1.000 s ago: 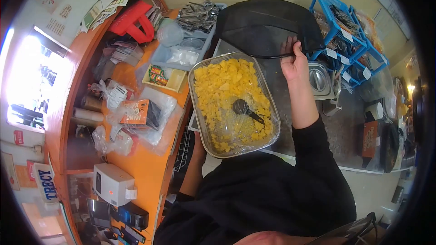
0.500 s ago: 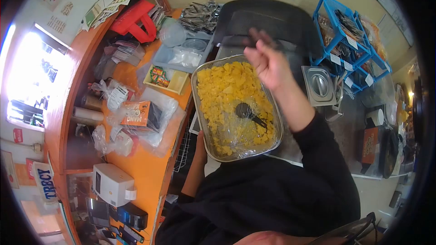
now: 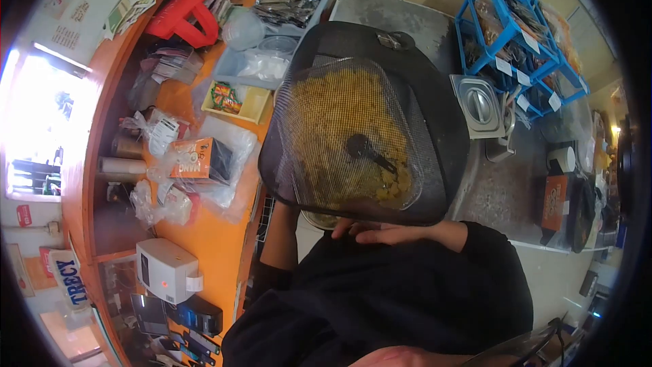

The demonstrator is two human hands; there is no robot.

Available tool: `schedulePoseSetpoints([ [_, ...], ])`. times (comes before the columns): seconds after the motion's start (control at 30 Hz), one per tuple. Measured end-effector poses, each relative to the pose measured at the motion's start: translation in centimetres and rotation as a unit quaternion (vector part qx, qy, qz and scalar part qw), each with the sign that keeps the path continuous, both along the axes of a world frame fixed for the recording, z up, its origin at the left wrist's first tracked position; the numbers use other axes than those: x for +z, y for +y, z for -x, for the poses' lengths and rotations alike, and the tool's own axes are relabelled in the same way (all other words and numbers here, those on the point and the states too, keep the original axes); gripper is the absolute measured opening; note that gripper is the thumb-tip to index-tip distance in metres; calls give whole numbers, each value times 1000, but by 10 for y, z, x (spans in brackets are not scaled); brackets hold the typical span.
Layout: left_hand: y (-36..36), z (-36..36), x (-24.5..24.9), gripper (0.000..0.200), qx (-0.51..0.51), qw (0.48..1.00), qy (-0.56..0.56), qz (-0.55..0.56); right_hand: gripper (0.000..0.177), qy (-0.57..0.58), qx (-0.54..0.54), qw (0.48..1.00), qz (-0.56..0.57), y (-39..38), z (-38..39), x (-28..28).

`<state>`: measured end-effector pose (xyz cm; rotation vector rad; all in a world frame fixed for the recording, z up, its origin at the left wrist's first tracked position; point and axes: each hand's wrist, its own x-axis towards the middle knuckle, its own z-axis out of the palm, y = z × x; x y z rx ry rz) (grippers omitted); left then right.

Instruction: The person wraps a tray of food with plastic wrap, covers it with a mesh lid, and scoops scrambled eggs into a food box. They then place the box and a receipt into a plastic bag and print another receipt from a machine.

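A black lid (image 3: 441,136) with a see-through mesh panel lies over the clear tray of yellow chips. Through the mesh I see the chips (image 3: 326,109) and a black scoop (image 3: 370,153) resting on them. My right hand (image 3: 390,232) is at the lid's near edge, its fingers stretched out to the left and touching the edge; the fingertips are partly under it. At the left, my left forearm (image 3: 278,241) reaches up below the lid's near corner. The left hand itself is hidden beneath the lid and tray.
Left is an orange counter (image 3: 224,224) with a boxed pack (image 3: 200,160), a label printer (image 3: 166,270) and a yellow bin (image 3: 251,105). A blue tray (image 3: 316,10) holds wrapped cutlery. Right are a lidded metal container (image 3: 481,105) and blue racks (image 3: 519,34) on a steel counter (image 3: 502,197).
The black lid, upright behind the tray before, has come down over the chips. My right hand moved from above the tray's far right side to the lid's near edge.
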<state>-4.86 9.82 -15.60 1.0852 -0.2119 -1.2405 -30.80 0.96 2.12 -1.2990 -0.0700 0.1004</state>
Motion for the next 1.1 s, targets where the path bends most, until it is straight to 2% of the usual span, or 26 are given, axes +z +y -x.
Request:
schedulePoseSetpoints([
  [0.07,-7,-1,20,57,5,1000,6,-15,38,-24,40,999,20,-4,11,3],
  [0.17,-14,-8,44,57,5,999,1,-38,27,4,11,999,29,2,36,-4],
  [0.23,-18,-12,53,56,6,999,-5,-48,28,132,9,986,98,-2,64,-43],
  [0.27,-21,-14,56,56,5,999,-13,-51,23,212,-43,964,154,-5,80,-57],
  [0.3,-21,-14,56,56,8,998,-15,-54,18,290,-94,929,209,-9,95,-67],
  [0.37,-21,-14,52,57,13,998,-8,-54,15,364,-90,828,416,-14,119,-77],
  [0.4,-20,-16,46,57,18,998,-10,-53,16,344,-86,819,451,-23,142,-106],
  [0.43,-20,-21,35,57,22,999,13,-46,17,322,-81,808,486,-31,142,-104],
  [0.47,-19,-25,23,58,27,998,36,-41,17,390,-136,753,512,-39,146,-96],
  [0.5,-18,-25,21,58,24,998,42,-31,19,454,-189,690,531,-50,131,-60],
  [0.57,-21,-23,27,58,23,998,46,-30,26,430,-401,591,552,-87,176,-148],
  [0.63,-22,-17,41,57,26,997,44,-53,28,459,-414,665,420,-124,203,-208],
  [0.67,-23,-17,41,56,35,997,42,-46,27,428,-467,728,260,-129,202,-210],
  [0.7,-23,-17,39,55,44,997,40,-39,27,394,-515,756,92,-134,200,-211],
  [0.73,-24,-16,38,55,54,997,39,-33,26,289,-568,751,-173,-129,189,-193],
  [0.77,-25,-14,40,54,55,998,40,-18,25,161,-572,683,-425,-122,176,-176],
  [0.87,-23,-12,44,53,52,998,44,1,30,152,-601,680,-390,-104,150,-163],
  [0.93,-21,-14,40,51,41,998,47,-10,31,98,-576,692,-425,-85,131,-127],
  [0.97,-22,-8,57,50,41,998,37,-42,31,70,-562,696,-441,-75,126,-108],
  [1.03,-27,10,108,49,39,994,20,-105,30,61,-485,751,-445,-51,126,-79],
  [1.1,-31,11,124,49,34,992,18,-117,29,67,-381,818,-426,-37,134,-76],
])
